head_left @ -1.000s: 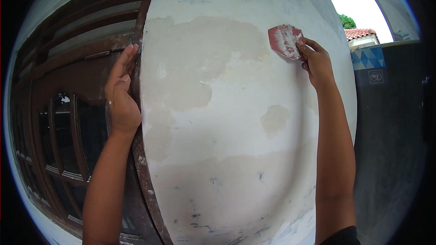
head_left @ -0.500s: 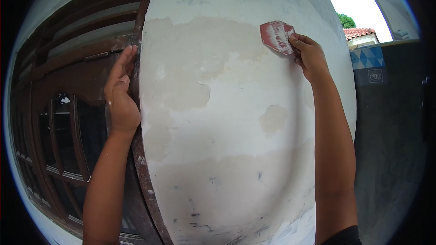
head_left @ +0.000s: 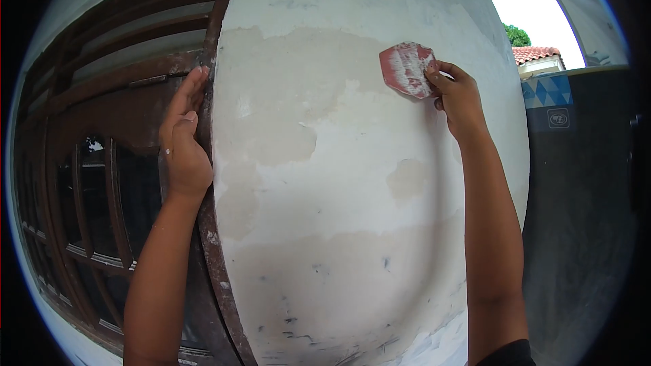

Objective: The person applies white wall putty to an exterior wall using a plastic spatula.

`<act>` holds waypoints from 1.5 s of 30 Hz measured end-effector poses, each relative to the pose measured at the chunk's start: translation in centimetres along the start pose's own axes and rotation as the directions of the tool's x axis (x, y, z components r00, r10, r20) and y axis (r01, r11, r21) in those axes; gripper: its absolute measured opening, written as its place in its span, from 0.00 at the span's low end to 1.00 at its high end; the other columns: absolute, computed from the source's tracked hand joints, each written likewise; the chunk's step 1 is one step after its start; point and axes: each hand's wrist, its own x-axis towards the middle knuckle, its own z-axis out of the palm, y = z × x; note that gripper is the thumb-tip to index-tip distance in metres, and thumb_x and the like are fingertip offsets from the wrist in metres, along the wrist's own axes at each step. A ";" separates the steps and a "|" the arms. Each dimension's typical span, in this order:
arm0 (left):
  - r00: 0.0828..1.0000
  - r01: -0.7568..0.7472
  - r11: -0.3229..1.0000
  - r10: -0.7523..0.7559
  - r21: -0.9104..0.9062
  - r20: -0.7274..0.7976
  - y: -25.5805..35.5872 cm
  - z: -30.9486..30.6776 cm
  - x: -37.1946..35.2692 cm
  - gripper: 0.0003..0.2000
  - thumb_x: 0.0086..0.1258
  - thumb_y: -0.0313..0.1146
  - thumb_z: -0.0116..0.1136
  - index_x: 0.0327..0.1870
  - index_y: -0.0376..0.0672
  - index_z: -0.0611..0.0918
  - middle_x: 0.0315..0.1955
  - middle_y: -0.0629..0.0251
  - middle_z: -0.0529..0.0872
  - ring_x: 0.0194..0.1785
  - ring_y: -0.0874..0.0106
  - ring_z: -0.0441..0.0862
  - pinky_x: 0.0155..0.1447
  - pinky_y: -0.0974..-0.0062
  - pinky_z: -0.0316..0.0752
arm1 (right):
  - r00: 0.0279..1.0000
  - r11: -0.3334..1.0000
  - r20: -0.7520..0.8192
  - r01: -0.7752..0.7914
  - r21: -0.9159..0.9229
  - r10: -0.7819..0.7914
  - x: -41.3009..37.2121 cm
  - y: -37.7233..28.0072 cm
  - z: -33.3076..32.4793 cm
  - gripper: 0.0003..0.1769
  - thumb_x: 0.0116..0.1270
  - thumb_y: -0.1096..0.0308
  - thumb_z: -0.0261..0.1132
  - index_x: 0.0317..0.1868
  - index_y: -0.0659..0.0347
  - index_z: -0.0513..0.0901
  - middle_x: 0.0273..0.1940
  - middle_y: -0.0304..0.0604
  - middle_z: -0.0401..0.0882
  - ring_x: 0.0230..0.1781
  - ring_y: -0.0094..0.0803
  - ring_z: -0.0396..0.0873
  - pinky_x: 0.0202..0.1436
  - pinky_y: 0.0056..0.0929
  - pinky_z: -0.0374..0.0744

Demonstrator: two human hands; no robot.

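My right hand [head_left: 459,95] pinches the right edge of a flat, many-sided red putty scraper [head_left: 405,71], the thumb lying on its near face. White smears streak most of that face, and the scraper is up against the wall [head_left: 352,190] at its upper right. The wall is white with beige-grey patches and some dark scuffs. My left hand [head_left: 184,142] is open, fingers stretched upward and held together. It lies along the dark brown wooden frame [head_left: 211,230] at the wall's left edge.
Left of the frame is a brown wooden door or window [head_left: 95,190] with glass panes and slats above. On the right stands a dark panel [head_left: 576,210] with a blue-and-white band. Beyond it a tiled roof [head_left: 536,54] and a green tree [head_left: 517,35] show.
My right hand has moved the scraper a little down and to the left across the wall. My left hand stays on the frame.
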 end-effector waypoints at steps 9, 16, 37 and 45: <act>1.000 -0.009 1.000 0.009 -0.002 0.001 0.0 0.0 0.0 0.31 0.65 0.29 0.33 0.69 0.23 0.70 0.67 0.40 0.75 0.74 0.54 0.69 0.80 0.60 0.56 | 0.988 0.998 0.140 0.068 -0.006 -0.067 -1.2 -3.1 4.3 0.19 0.70 0.65 0.70 0.55 0.69 0.81 0.34 0.42 0.85 0.30 0.22 0.77 0.29 0.23 0.68; 1.000 -0.015 0.999 0.015 0.034 0.015 0.0 -0.1 0.0 0.31 0.65 0.30 0.33 0.69 0.23 0.70 0.67 0.41 0.75 0.74 0.54 0.69 0.80 0.60 0.56 | 0.996 0.996 -0.045 -0.074 -0.047 0.072 0.9 0.7 -1.5 0.18 0.68 0.65 0.70 0.54 0.68 0.82 0.32 0.38 0.83 0.28 0.22 0.75 0.28 0.21 0.69; 0.999 -0.008 1.000 0.008 0.020 0.035 0.0 -0.1 -0.1 0.30 0.68 0.31 0.32 0.71 0.25 0.68 0.69 0.43 0.73 0.75 0.56 0.68 0.81 0.60 0.55 | 0.995 0.993 0.058 0.071 0.098 -0.077 1.2 -2.4 3.3 0.20 0.68 0.64 0.71 0.55 0.68 0.81 0.32 0.39 0.82 0.30 0.22 0.75 0.31 0.25 0.69; 0.999 -0.005 0.999 0.003 0.051 0.035 0.0 -0.1 -0.1 0.30 0.67 0.30 0.32 0.70 0.24 0.69 0.68 0.42 0.74 0.74 0.55 0.68 0.81 0.60 0.56 | 0.996 0.995 -0.056 -0.061 0.078 0.066 1.9 0.4 -0.3 0.19 0.69 0.65 0.70 0.55 0.68 0.81 0.34 0.38 0.83 0.30 0.21 0.75 0.31 0.23 0.69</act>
